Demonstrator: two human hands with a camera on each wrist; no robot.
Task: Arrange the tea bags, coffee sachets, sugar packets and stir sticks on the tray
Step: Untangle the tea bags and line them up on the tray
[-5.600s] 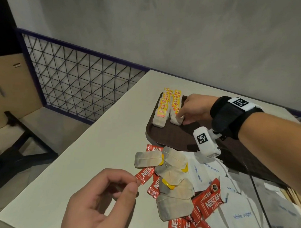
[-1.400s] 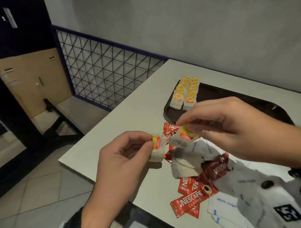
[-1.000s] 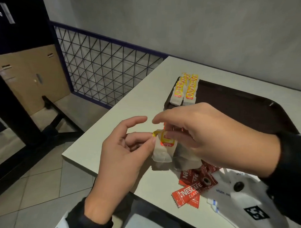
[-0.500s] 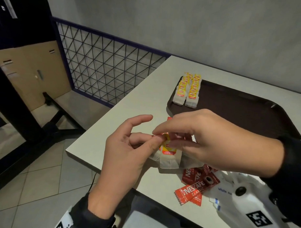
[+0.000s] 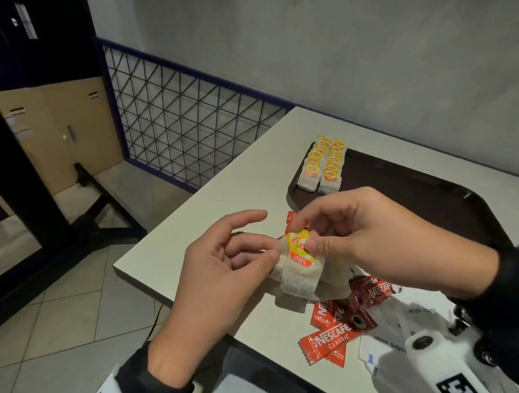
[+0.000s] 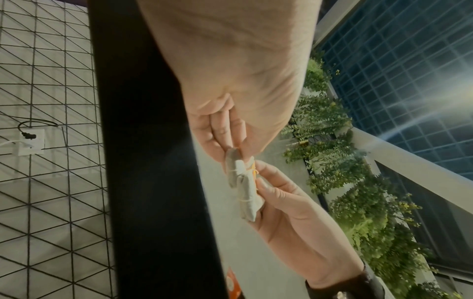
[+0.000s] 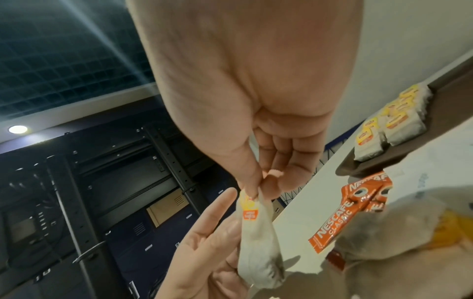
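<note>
The two tea bags point(image 5: 298, 268) hang above the table's point(image 5: 223, 192) near edge, pinched by their yellow tags in your right hand point(image 5: 368, 238). Your left hand point(image 5: 220, 271) pinches their side with thumb and fingertip, index extended. Two rows of tea bags point(image 5: 322, 166) lie on the tray point(image 5: 428, 202).

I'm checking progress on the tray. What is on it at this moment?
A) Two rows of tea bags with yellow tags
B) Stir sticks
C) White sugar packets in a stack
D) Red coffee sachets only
A: two rows of tea bags sit at the tray's far left corner; the coffee sachets still lie on the table.
</note>
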